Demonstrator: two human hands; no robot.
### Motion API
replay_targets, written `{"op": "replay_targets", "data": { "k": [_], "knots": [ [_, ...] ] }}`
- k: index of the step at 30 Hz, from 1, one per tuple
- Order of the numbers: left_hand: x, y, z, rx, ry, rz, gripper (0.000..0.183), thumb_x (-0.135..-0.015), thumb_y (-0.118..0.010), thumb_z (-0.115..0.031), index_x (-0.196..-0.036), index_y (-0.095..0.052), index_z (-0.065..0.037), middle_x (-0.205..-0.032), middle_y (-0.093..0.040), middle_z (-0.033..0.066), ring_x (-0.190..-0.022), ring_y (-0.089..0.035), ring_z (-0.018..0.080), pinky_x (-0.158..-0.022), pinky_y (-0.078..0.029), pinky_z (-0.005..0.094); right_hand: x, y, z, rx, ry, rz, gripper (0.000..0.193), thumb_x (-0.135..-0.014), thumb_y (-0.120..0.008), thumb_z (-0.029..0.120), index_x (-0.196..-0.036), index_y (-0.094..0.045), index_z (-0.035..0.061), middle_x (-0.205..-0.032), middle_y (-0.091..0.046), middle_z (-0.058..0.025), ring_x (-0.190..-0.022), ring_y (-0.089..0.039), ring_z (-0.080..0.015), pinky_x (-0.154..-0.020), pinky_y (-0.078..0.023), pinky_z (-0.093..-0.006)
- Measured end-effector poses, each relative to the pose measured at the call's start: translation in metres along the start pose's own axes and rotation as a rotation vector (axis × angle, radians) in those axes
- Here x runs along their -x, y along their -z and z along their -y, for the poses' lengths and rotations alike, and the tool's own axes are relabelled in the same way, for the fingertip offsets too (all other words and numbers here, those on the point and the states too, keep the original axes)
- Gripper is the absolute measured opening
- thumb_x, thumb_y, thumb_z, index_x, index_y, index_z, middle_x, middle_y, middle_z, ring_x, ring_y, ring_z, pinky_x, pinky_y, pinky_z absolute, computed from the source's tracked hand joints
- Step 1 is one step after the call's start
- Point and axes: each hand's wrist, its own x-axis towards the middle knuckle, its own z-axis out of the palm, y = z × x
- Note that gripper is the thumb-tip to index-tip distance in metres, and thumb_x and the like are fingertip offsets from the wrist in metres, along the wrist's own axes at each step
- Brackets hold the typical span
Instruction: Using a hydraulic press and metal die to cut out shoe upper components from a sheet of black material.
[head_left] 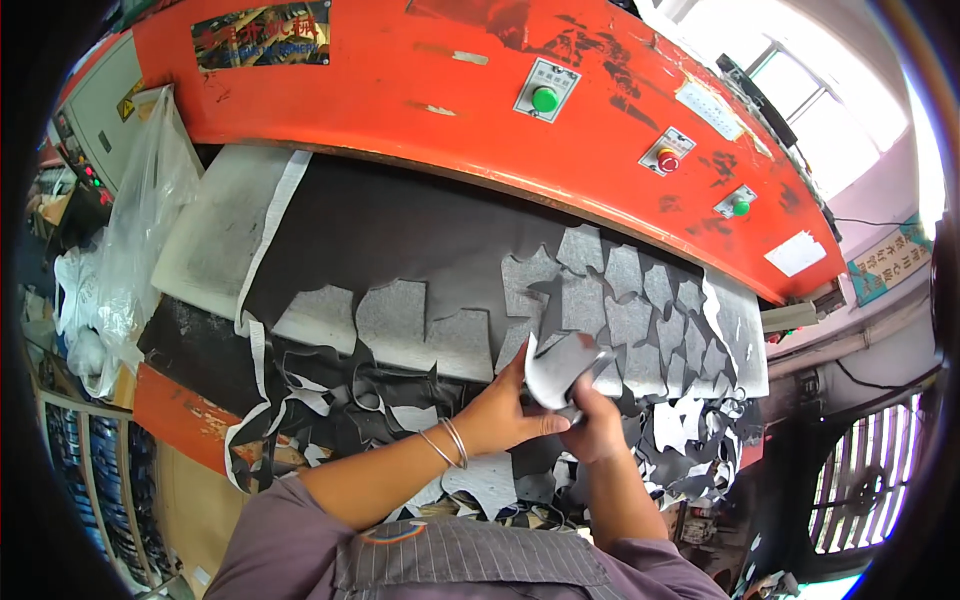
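Our left hand (pixel 500 412) and right hand (pixel 598 430) are both clamped on curved, pale-and-dark cut material (pixel 551 384), slightly blurred, which we hold between them near the front edge of the dark sheet (pixel 400 220), above tangled offcuts (pixel 670 430).

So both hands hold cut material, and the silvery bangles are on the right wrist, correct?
Not quite: the head view shows the silvery bangles on the left wrist. The left hand and right hand do both hold cut material.
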Motion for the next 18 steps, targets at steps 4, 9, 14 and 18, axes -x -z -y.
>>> {"op": "replay_targets", "data": {
  "k": [4, 9, 14, 18],
  "knots": [
    [0.009, 0.003, 0.0, -0.045, -0.139, -0.054, 0.084, -0.074, -0.081, -0.019, -0.14, -0.031, -0.006, -0.129, -0.051, 0.0115, -0.119, -0.05, 0.0194, -0.101, -0.04, 0.0322, 0.029, 0.003, 0.028, 0.732, -0.017, 0.263, 0.031, -0.094, -0.058, 0.028, -0.111, -0.056, 0.0022, -0.091, -0.059, 0.0005, -0.08, -0.051, -0.0098, -0.073, -0.042, -0.0267],
    [0.015, 0.019, 0.002, 0.268, -0.071, -0.315, 0.025, -0.089, -0.064, -0.013, -0.11, -0.058, -0.002, -0.086, -0.068, 0.0104, -0.08, -0.066, 0.0126, -0.071, -0.052, 0.0278, 0.031, -0.035, 0.078, 1.339, 0.132, 0.206, 0.028, -0.088, -0.066, 0.019, -0.109, -0.059, 0.0033, -0.088, -0.063, -0.0056, -0.085, -0.055, -0.0126, -0.075, -0.045, -0.0303],
    [0.016, 0.036, -0.004, -0.573, 0.492, 0.427, 0.046, -0.088, -0.063, -0.043, -0.102, -0.061, 0.0, -0.073, -0.068, 0.0111, -0.068, -0.065, 0.0145, -0.061, -0.051, 0.0283, -0.063, -0.037, 0.125, 1.781, 0.879, 0.298, 0.039, -0.072, -0.074, 0.018, -0.099, -0.055, -0.0027, -0.102, -0.057, -0.0212, -0.104, -0.052, -0.0384, -0.089, -0.044, -0.0435],
    [0.008, 0.034, -0.02, -0.674, 0.317, 0.252, 0.051, -0.084, -0.067, -0.046, -0.099, -0.062, 0.002, -0.072, -0.067, 0.0128, -0.066, -0.066, 0.0202, -0.063, -0.051, 0.0321, -0.173, -0.019, 0.115, 1.794, 0.873, 0.359, 0.036, -0.07, -0.076, 0.021, -0.092, -0.062, -0.003, -0.099, -0.06, -0.0195, -0.107, -0.052, -0.0362, -0.091, -0.044, -0.0413]
  ]
}}
